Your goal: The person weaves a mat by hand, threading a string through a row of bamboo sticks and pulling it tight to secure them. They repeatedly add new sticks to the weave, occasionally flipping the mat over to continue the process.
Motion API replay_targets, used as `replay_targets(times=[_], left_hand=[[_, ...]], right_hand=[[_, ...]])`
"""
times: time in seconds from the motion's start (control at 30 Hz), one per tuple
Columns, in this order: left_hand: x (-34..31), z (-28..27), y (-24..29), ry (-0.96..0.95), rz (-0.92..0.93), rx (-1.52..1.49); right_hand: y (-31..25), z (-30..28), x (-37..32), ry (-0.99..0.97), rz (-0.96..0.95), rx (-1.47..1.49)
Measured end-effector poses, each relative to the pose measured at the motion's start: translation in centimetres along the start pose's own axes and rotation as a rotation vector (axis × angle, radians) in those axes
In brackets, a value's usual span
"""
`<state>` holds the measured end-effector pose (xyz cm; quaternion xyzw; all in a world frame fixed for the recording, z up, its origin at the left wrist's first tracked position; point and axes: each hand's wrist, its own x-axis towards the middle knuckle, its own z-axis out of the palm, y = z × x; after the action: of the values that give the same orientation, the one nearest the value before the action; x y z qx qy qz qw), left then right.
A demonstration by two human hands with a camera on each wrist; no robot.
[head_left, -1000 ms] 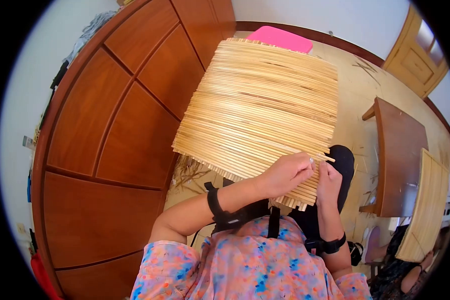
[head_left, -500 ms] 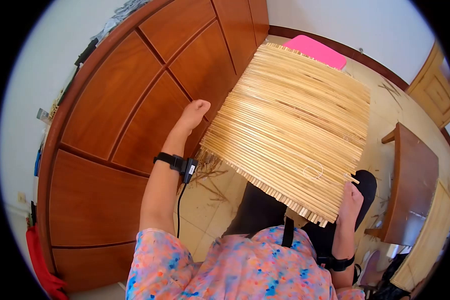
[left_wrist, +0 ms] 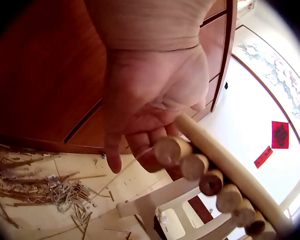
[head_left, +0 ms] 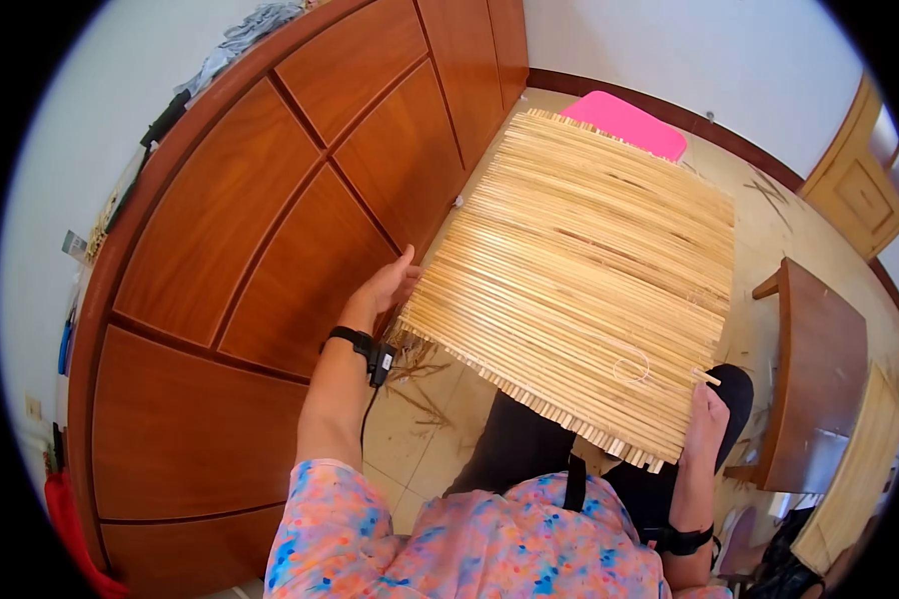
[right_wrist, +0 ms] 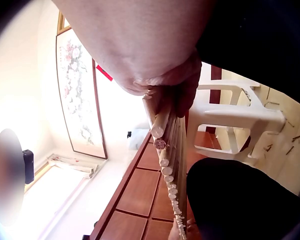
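Observation:
A mat of thin bamboo sticks (head_left: 579,270) lies tilted over my lap. My left hand (head_left: 385,288) is at its left edge, thumb up, with the fingers against the stick ends (left_wrist: 210,180); the left wrist view shows the palm (left_wrist: 150,100) facing the cut ends, not closed round them. At the near right corner my right hand (head_left: 706,419) pinches the outermost sticks (right_wrist: 167,165), and one stick (head_left: 707,377) juts out just above it. A loop of thread (head_left: 629,367) lies on the mat close by.
A tall wooden wardrobe (head_left: 250,220) fills the left. A pink stool (head_left: 624,122) stands beyond the mat. To the right are a wooden table (head_left: 819,369) and another mat (head_left: 854,469). Stick scraps (head_left: 420,374) litter the tiled floor. A white plastic chair (right_wrist: 240,120) stands nearby.
My left hand left the near edge beside the right hand, rose high to the left, then came down onto the mat's left edge. The right hand kept its hold.

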<state>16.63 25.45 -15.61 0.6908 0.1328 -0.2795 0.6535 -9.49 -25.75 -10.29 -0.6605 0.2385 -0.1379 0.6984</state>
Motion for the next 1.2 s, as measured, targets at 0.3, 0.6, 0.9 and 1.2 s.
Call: replay_targets(times=[0.3, 0.6, 0.9, 1.2], left_hand=[[-10.0, 6.6, 14.8, 0.799, 0.845, 1.311], [-18.9, 29.0, 16.6, -0.090, 1.741, 0.869], [-17.4, 26.5, 7.7, -0.616, 1.014, 1.042], [-11.4, 18.2, 10.5, 0.402, 0.947, 1.221]], right_hand=[[0.6, -0.3, 0.2, -0.014, 0.019, 0.062], [0.2, 0.3, 0.0, -0.026, 0.009, 0.072], [-0.2, 0.6, -0.1, 0.003, -0.016, 0.012], [0.9, 0.3, 0.5, -0.014, 0.022, 0.071]])
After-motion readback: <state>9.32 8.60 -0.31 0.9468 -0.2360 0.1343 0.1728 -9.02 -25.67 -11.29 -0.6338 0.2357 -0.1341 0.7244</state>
